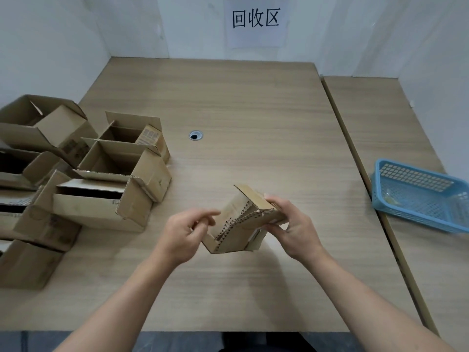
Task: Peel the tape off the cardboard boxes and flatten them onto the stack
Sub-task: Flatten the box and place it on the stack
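Head view: the group of open brown cardboard boxes (114,174) at the left of the light wood-grain table (253,110) runs off the frame's left edge, so the outermost ones show only in part. The blue plastic mesh basket (418,196) on the adjoining desk at the right is cut by the right edge, and the pale scraps inside it are too blurred to name. Any tape on the held box cannot be made out.

The small brown cardboard box (238,224), partly collapsed with its corrugated edges showing, is held up over the near middle of the table, between the two hands. The right hand (291,224) grips its right end, thumb on top and fingers wrapped beneath. The left hand (185,232) is at the box's lower left flap, forefinger stretched toward the cardboard, the other fingers curled. Whether it actually pinches the flap cannot be told, since the cardboard hides the contact.

A white paper sign (255,21) with black characters hangs on the far wall.
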